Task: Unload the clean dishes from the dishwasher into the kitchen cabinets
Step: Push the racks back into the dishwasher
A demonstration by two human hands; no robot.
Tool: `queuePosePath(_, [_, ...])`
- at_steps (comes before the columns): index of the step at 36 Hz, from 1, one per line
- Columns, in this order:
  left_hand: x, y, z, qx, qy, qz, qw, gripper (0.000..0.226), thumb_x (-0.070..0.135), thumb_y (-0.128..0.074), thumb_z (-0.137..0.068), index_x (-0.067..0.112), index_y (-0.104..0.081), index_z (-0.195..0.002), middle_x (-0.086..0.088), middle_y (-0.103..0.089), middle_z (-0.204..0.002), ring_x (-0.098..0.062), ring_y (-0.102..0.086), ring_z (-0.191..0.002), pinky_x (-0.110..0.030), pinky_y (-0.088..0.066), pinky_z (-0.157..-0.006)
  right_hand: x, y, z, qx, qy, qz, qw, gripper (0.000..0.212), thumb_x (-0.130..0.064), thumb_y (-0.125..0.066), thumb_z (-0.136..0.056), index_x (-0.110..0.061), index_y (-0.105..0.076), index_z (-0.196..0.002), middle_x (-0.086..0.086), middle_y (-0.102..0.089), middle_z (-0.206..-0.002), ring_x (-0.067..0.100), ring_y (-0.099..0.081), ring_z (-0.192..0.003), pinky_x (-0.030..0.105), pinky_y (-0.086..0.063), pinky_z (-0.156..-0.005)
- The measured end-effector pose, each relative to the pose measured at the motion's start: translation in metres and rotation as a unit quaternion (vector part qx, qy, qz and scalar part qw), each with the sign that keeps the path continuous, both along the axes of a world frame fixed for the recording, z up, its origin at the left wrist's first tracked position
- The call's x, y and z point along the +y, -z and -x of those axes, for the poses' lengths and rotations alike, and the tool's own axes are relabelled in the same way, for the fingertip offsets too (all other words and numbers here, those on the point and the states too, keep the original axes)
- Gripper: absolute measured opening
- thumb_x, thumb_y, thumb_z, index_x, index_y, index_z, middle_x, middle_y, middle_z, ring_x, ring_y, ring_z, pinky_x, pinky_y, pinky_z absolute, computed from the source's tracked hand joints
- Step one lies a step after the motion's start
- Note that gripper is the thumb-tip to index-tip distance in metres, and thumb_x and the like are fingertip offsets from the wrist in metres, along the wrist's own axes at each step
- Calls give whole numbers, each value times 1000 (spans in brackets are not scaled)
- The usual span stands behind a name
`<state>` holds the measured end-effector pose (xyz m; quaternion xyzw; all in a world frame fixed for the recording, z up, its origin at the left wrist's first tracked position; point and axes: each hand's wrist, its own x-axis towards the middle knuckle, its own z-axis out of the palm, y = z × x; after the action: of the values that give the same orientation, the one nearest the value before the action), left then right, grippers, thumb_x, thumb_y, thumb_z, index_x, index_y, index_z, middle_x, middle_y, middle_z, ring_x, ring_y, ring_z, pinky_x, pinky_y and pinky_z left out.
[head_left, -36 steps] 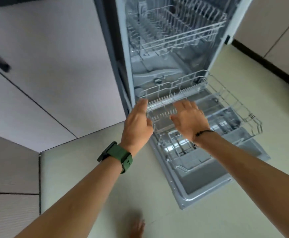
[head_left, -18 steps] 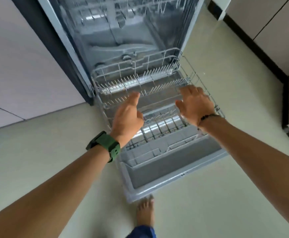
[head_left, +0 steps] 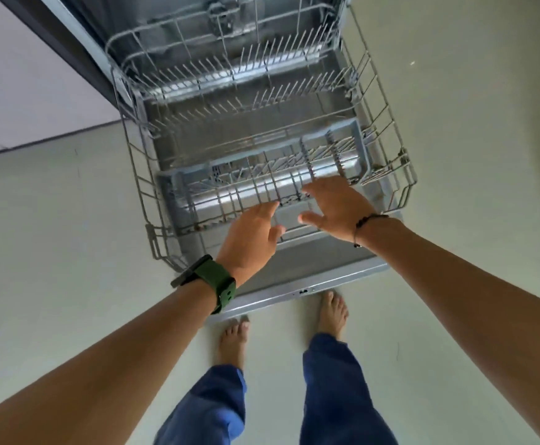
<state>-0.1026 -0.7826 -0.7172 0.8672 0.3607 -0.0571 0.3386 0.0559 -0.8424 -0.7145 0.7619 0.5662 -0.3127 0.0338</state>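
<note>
The dishwasher stands open with its door folded down flat toward me. Its grey wire lower rack is pulled out over the door and holds no dishes that I can see. A grey cutlery basket lies across the rack's front part. My left hand, with a green watch on the wrist, hovers over the rack's front edge, fingers straight. My right hand, with a dark cord bracelet, is spread just above the cutlery basket. Neither hand holds anything.
Pale cabinet fronts run along the left of the dishwasher. My bare feet stand on the light floor right at the door's front edge. Floor lies open on both sides of the door.
My view has tilted down and closer to the lower rack. Both hands have dropped from the rack's rear tines toward its front part and cutlery basket.
</note>
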Motion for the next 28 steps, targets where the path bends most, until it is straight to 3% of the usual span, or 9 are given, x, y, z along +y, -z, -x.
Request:
queuePosePath(3, [-17, 21, -8, 32, -20, 27, 999, 46, 22, -52, -94, 4, -44, -136, -15, -52, -135, -28, -49, -124, -33, -34, -104, -9, 23, -6, 37, -21, 14, 999, 49, -39, -52, -92, -15, -45, -134, 10, -49, -132, 28, -38, -126, 41, -34, -105])
queuePosePath(5, [-30, 33, -11, 31, -36, 10, 999, 38, 20, -49, -94, 1, -55, -126, -20, -62, -118, -33, -58, -109, -38, -41, -94, -18, 34, -10, 47, -27, 19, 998, 36, -32, -48, -95, -14, -53, -126, 11, -55, -124, 30, -43, -121, 43, -40, -99])
queuePosePath(7, [-38, 42, -13, 8, -78, -19, 997, 33, 12, -46, -88, -1, -65, -112, -21, -68, -97, -36, -63, -90, -40, -47, -81, -27, 43, -14, 50, -32, 17, 998, 27, -23, -41, -98, -13, -57, -118, 13, -60, -113, 31, -52, -110, 37, -45, -88])
queuePosePath(10, [-41, 46, -15, -5, -123, -47, 991, 25, -5, -50, -85, -1, -69, -101, -19, -70, -84, -34, -64, -77, -36, -47, -70, -35, 52, -16, 49, -38, -6, 998, 24, -15, -38, -98, -13, -55, -114, 12, -63, -107, 30, -56, -99, 33, -42, -76])
queuePosePath(16, [-31, 45, -18, 30, -120, -32, 992, 29, -5, -45, -89, 4, -65, -107, -12, -68, -102, -28, -61, -94, -34, -45, -78, -34, 55, -21, -4, -107, -45, 993, 21, -10, -40, -95, -17, -51, -112, 7, -62, -102, 28, -59, -92, 27, -33, -64])
queuePosePath(21, [3, 38, -24, 51, -82, -7, 995, 28, -3, -43, -90, 7, -63, -107, -10, -66, -103, -26, -60, -92, -34, -48, -78, -9, 47, -31, -29, -132, -50, 990, 22, -12, -37, -98, -16, -50, -115, 5, -62, -106, 28, -60, -93, 26, -30, -63])
queuePosePath(28, [70, 35, -57, 38, -107, -22, 993, 24, -1, -41, -91, 3, -64, -97, -16, -65, -99, -31, -59, -90, -36, -48, -79, 64, 45, -52, -52, -77, -47, 995, 27, -3, -39, -93, -15, -54, -111, 9, -63, -104, 29, -59, -97, 26, -34, -68])
